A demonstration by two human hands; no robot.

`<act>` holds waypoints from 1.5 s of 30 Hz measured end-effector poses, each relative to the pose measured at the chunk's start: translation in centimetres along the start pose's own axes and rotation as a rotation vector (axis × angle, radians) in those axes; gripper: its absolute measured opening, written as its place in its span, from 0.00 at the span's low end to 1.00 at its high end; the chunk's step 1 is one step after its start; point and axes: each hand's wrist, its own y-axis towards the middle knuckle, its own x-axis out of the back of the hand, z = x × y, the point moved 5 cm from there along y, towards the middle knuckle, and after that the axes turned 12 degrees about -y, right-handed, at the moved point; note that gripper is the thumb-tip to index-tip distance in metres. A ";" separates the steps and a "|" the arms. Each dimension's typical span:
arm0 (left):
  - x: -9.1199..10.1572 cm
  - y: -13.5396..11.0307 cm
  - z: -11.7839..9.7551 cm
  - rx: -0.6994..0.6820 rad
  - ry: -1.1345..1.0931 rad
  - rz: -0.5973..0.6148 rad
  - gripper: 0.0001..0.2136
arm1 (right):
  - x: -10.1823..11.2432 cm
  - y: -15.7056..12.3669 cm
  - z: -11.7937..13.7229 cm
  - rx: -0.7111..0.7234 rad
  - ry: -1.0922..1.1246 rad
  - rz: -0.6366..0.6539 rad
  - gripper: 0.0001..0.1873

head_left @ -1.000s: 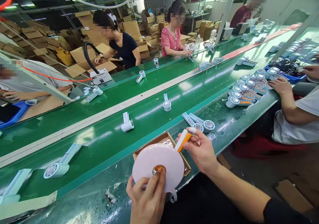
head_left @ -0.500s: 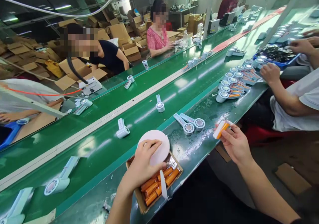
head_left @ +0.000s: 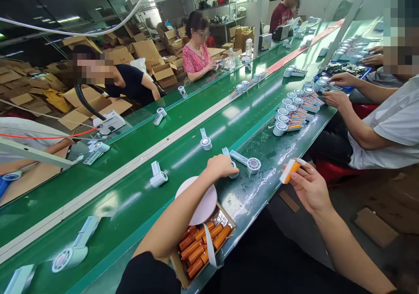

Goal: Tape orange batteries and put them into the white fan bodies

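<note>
My left hand reaches over the roll and closes on a pale blue handheld fan body, covering part of it. A second fan body lies just right of it on the bench. In my right hand, fingers pinch an orange battery with a white strip along it. Under my left forearm, a white tape roll rests on a cardboard box of orange batteries. A loose tape end hangs over the box.
A green conveyor belt carries spaced fan bodies, such as one nearby. Grouped fan bodies with orange batteries stand at the right, before a co-worker in a white shirt. Other people sit across the belt.
My left hand has left the tape roll and moved forward and right to a fan body. My right hand still holds the battery in about the same place.
</note>
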 end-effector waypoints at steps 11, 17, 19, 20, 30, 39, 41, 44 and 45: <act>1.1 -2.9 15.7 -0.012 0.030 0.010 0.16 | -11.6 2.3 -2.5 0.000 -0.011 0.365 0.30; 0.0 -0.1 15.6 0.094 -0.001 0.025 0.15 | -23.9 6.9 -6.1 0.294 -0.630 0.639 0.25; 0.2 0.3 15.8 0.111 -0.038 0.007 0.15 | -26.5 8.4 -7.1 0.335 -0.731 0.693 0.22; 0.3 0.3 16.0 0.115 -0.060 -0.006 0.16 | -27.5 8.9 -7.3 0.363 -0.787 0.730 0.21; 0.6 0.4 16.5 0.145 -0.282 -0.202 0.16 | -29.8 9.7 -8.3 0.733 -1.458 1.035 0.19; 1.7 1.6 16.1 0.162 -0.366 -0.267 0.16 | -31.0 10.7 -9.4 0.843 -1.797 1.107 0.28; 1.9 1.5 15.6 0.175 -0.381 -0.294 0.16 | -31.5 10.7 -9.5 0.852 -1.838 1.138 0.27; 2.4 0.3 14.7 0.186 -0.405 -0.354 0.16 | -32.2 10.5 -9.6 0.857 -1.881 1.199 0.25; 2.6 -0.4 14.3 0.179 -0.413 -0.384 0.16 | -32.4 10.4 -9.7 0.856 -1.892 1.216 0.24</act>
